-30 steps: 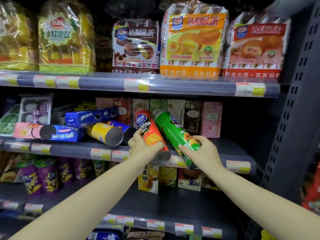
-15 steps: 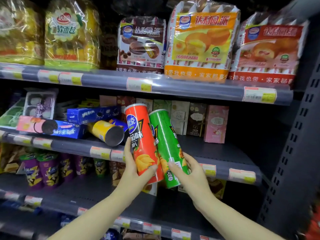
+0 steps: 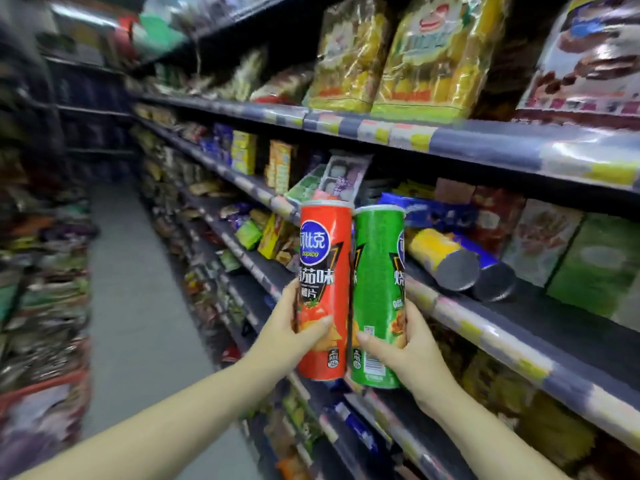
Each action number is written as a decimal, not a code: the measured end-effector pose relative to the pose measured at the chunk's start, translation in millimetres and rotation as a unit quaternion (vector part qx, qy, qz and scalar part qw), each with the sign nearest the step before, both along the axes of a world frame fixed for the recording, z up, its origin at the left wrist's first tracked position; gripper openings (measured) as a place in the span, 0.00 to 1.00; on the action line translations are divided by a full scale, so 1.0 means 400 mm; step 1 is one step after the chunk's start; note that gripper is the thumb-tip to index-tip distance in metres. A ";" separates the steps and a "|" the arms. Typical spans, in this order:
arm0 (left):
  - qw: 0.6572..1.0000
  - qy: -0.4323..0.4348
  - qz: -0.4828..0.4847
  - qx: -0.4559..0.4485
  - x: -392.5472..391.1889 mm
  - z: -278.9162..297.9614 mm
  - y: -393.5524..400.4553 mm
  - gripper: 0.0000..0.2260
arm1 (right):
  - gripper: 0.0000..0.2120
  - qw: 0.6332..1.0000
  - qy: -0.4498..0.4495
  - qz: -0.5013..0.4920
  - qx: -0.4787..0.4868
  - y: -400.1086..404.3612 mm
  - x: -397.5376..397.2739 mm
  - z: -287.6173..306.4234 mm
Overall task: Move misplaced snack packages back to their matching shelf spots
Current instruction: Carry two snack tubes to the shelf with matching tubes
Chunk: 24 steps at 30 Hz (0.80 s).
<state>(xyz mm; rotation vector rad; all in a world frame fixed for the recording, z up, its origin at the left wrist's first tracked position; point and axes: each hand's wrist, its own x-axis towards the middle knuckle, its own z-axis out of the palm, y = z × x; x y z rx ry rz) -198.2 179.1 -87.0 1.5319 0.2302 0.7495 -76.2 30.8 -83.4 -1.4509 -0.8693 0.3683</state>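
The left hand [image 3: 287, 336] grips the red can [image 3: 323, 289] low down, thumb across its front. The right hand [image 3: 403, 348] grips the green can [image 3: 377, 292] likewise; both cans stand upright, touching, in front of the shelf [image 3: 485, 327].
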 end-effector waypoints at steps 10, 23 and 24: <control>0.986 -0.005 0.166 0.019 -0.178 -0.002 0.468 0.41 | 0.32 0.989 0.111 0.084 0.049 0.549 -0.071 0.004; 0.953 -0.005 0.301 0.044 -0.172 0.017 1.109 0.38 | 0.22 0.994 0.030 0.080 0.069 1.213 -0.062 0.046; 0.950 -0.005 0.308 0.044 -0.159 0.015 1.153 0.41 | 0.23 0.994 0.020 0.080 0.066 1.256 -0.047 0.040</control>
